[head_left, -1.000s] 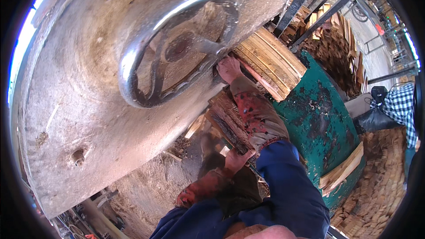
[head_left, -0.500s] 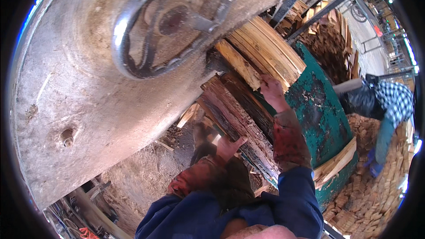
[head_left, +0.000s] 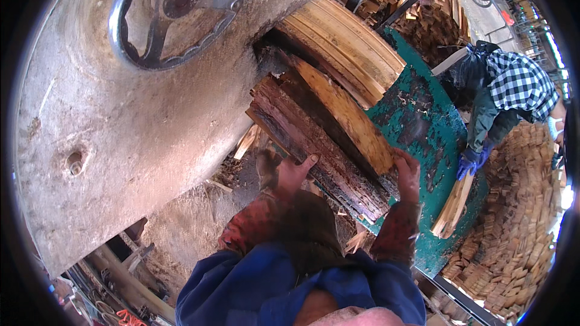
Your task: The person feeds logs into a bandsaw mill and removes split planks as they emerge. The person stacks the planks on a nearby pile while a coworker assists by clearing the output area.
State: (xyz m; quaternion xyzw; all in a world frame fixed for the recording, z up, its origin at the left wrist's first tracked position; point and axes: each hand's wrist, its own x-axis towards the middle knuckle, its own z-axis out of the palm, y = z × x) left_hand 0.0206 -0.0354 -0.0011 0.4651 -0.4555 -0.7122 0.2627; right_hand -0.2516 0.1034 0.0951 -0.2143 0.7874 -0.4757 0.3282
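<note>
My left hand [head_left: 293,172] is closed on the near edge of a stack of rough, dark, bark-streaked boards [head_left: 314,151]. My right hand [head_left: 408,175] has its fingers wrapped round the lower end of a yellow-brown slat [head_left: 341,111] that lies along that stack's far side. Beyond them, a bundle of pale boards [head_left: 338,42] rests against the large, stained metal plate [head_left: 96,127], which carries a steel handwheel [head_left: 181,0]. A green, flaking metal surface [head_left: 423,133] extends to the right of both hands.
At the right a co-worker in a checked shirt [head_left: 519,84] bends over, blue-gloved hands [head_left: 471,160] on pale slats [head_left: 453,205]. Piles of cut wood [head_left: 507,217] stand beside and behind the green surface. Dark metal bars [head_left: 417,0] rise at the back; debris lies on the floor [head_left: 181,217] below.
My right hand has moved from beside the pale bundle down and right, bringing the yellow-brown slat against the dark boards. The co-worker has leaned in, gloves now on the pale slats.
</note>
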